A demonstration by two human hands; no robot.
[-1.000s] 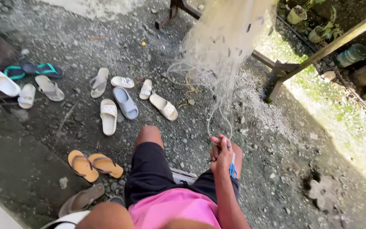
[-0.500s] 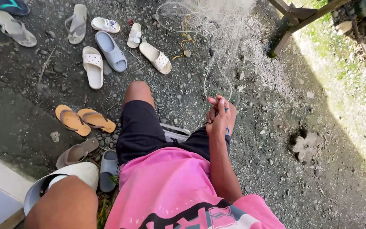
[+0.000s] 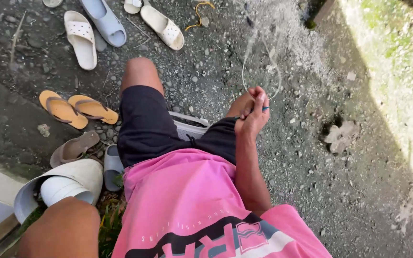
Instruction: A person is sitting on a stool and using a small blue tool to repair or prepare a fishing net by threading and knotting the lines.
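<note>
Right hand [image 3: 252, 111] closed, pinching fishing net [image 3: 264, 52] strands plus a small blue tool [image 3: 265, 109] over right knee. Left hand out of view. Two orange flip-flops [image 3: 77, 109] left, three white slides [image 3: 80, 42] far left.

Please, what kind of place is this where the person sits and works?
Probably an outdoor yard beside a house. The ground is bare gravel, many slippers and sandals lie scattered about, and a fine net hangs in sunlight above the right hand.
</note>
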